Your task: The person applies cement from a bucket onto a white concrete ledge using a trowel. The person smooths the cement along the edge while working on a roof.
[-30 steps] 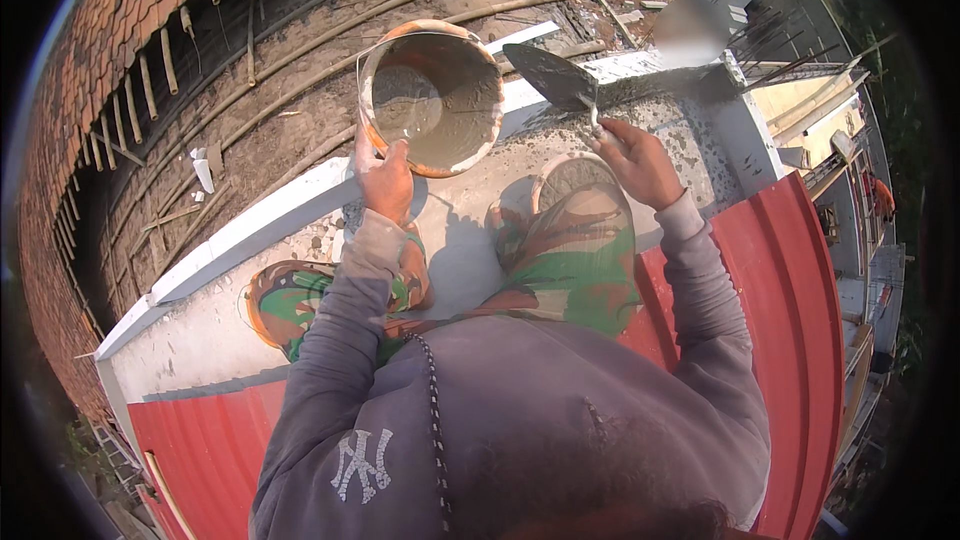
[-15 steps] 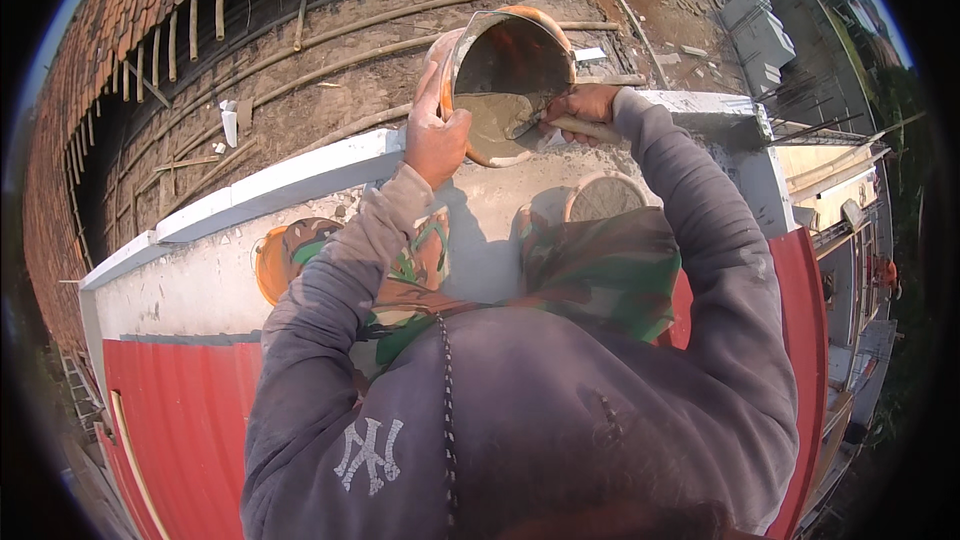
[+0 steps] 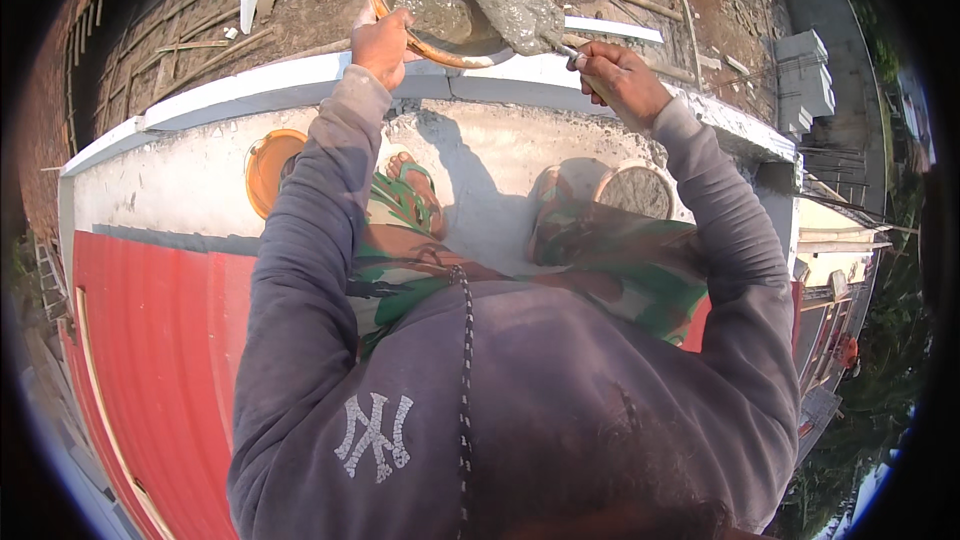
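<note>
Head view: red roofing (image 3: 160,350) lies near left, a concrete ledge (image 3: 165,177) beyond. Far centre, the left hand (image 3: 380,48) grips the bucket (image 3: 462,61) at its left rim; the right hand (image 3: 622,82), closed, holds a mortar-laden trowel (image 3: 518,15) at the bucket's right.

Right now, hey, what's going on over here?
A person's left hand grips the side of a mortar bucket, while the right hand holds a trowel loaded with wet grey mix over its opening. More mix sits inside. An orange bucket stands beside the left leg, and a round container of grey material beside the right.
</note>
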`<action>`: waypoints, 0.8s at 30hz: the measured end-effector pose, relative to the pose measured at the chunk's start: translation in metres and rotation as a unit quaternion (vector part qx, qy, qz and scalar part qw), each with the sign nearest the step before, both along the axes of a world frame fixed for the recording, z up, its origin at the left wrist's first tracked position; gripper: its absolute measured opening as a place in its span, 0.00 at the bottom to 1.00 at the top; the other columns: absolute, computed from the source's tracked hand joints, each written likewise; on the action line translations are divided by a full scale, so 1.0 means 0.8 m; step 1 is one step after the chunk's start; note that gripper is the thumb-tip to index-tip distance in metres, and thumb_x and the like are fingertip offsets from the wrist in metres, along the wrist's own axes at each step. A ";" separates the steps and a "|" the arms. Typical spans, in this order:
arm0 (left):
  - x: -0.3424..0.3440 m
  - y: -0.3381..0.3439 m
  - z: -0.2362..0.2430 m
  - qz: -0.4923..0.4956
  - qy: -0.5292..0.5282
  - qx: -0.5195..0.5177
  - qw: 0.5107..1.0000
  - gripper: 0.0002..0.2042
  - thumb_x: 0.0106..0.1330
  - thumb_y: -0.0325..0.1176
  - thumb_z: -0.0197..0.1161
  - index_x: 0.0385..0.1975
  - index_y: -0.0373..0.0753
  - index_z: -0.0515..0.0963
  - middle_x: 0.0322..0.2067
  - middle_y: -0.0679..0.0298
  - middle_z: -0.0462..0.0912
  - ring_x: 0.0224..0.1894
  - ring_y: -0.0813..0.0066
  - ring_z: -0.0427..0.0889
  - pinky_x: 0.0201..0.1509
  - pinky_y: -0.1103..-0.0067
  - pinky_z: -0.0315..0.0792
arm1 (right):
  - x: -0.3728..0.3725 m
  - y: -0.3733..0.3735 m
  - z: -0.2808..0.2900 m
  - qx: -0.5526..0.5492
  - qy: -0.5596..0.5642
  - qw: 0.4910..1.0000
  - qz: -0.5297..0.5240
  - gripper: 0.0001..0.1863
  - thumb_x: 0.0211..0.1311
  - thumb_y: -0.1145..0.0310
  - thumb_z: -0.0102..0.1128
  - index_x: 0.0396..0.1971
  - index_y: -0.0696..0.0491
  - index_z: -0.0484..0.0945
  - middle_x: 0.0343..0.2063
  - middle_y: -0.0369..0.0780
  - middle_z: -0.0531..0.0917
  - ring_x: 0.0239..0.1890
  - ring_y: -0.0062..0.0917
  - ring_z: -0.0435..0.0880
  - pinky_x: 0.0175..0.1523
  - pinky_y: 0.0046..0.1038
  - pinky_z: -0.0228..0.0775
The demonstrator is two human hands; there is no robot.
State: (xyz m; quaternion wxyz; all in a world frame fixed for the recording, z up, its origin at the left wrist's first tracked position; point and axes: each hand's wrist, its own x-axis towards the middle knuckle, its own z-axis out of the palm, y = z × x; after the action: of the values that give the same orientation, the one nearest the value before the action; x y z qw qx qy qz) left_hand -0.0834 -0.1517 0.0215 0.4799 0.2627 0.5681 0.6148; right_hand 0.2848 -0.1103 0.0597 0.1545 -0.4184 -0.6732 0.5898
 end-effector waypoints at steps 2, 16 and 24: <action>-0.018 0.007 0.008 0.018 0.020 0.019 0.999 0.22 0.69 0.22 0.58 0.63 0.36 0.69 0.50 0.56 0.80 0.45 0.62 0.87 0.45 0.57 0.89 | -0.003 -0.004 0.009 0.041 -0.058 0.997 0.037 0.14 0.75 0.56 0.62 0.41 0.54 0.82 0.28 0.34 0.81 0.32 0.19 0.79 0.39 0.26 0.74; -0.060 -0.010 0.041 0.113 -0.004 0.021 0.993 0.22 0.69 0.26 0.61 0.62 0.32 0.68 0.51 0.50 0.80 0.51 0.53 0.86 0.55 0.50 0.86 | -0.045 0.001 -0.258 -0.294 -0.209 0.876 0.319 0.15 0.69 0.56 0.68 0.45 0.51 0.88 0.24 0.36 0.86 0.21 0.24 0.84 0.27 0.29 0.78; -0.086 -0.033 0.047 -0.071 -0.124 0.134 0.981 0.19 0.68 0.24 0.60 0.60 0.34 0.73 0.48 0.54 0.82 0.50 0.60 0.86 0.51 0.58 0.87 | -0.104 0.054 -0.052 -0.148 -0.279 0.924 0.218 0.25 0.76 0.51 0.60 0.54 0.59 0.84 0.27 0.40 0.87 0.23 0.23 0.85 0.28 0.28 0.80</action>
State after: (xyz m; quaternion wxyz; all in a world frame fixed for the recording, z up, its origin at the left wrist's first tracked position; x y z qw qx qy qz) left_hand -0.1518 -0.1781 0.0588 0.5493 0.2861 0.3967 0.6775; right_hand 0.2017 -0.0670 0.0177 -0.2354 -0.4271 -0.6686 0.5615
